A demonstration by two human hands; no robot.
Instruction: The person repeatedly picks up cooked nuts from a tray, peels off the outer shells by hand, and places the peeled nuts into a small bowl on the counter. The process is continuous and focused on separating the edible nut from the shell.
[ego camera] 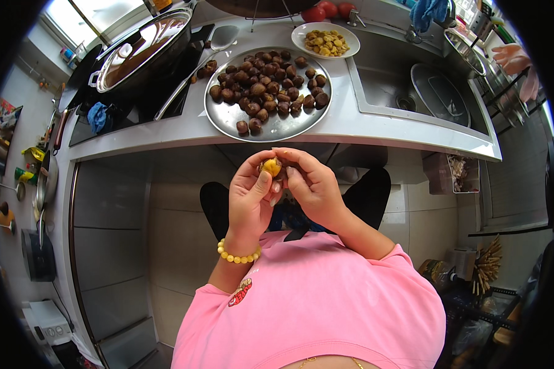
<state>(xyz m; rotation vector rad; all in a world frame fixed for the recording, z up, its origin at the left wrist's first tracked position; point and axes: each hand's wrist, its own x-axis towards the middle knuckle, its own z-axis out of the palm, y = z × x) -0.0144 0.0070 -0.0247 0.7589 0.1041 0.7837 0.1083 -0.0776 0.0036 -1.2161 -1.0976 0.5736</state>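
Note:
Between both hands, just before the counter's front edge, is a partly peeled chestnut with yellow flesh showing. My left hand holds it between thumb and fingers; a yellow bead bracelet circles that wrist. The fingers of my right hand pinch at the brown shell on its right side. Beyond them, a round metal tray carries many brown chestnuts in their shells. A white plate behind it holds peeled yellow chestnut pieces. Some chestnut bits lie left of the tray.
A metal spatula lies between the tray and the black cooktop, where a large lidded pan stands. At the right is a steel sink with an oval lid in it. A plastic bin hangs below the counter's edge.

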